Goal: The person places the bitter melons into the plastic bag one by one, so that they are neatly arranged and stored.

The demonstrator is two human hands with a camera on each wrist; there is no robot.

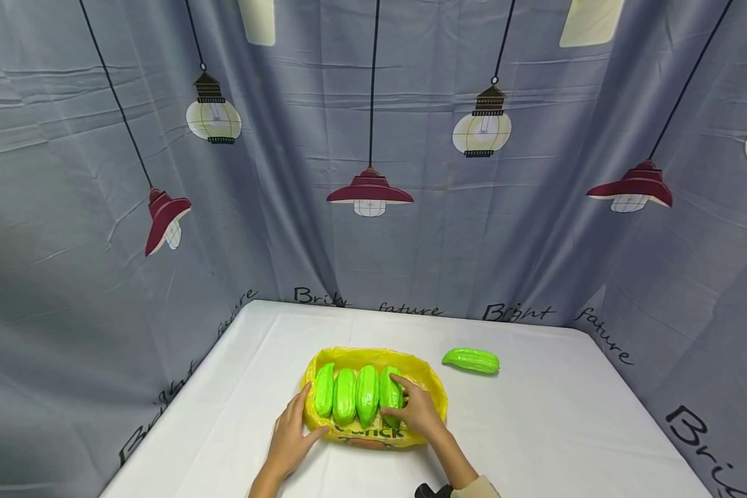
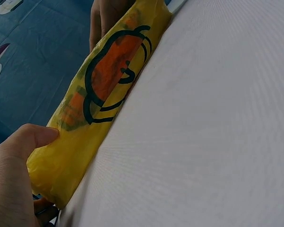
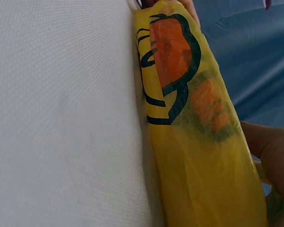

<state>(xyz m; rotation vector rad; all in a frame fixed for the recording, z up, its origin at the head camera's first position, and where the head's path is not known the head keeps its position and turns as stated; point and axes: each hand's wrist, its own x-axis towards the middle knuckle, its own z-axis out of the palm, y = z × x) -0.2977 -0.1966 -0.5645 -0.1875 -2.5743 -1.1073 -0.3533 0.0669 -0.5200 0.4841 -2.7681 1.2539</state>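
Observation:
A low oval container covered in a yellow plastic bag [image 1: 432,387] with printed letters and an orange cartoon sits on the white table. Several bright green, ribbed gourds [image 1: 345,398] lie side by side inside it. My left hand [image 1: 288,436] holds the container's left end, its thumb against the printed front side in the left wrist view. Over the right part of the container, my right hand [image 1: 420,413] pinches the rightmost green gourd [image 1: 391,391] between thumb and fingers. In the right wrist view the bag's side hides most of that grip.
Another green gourd [image 1: 472,360] lies on the white table [image 1: 548,415], to the right of and behind the container. A grey-blue curtain [image 1: 423,256] with printed lamps and lettering surrounds the table. Something black [image 1: 432,491] shows by the right wrist.

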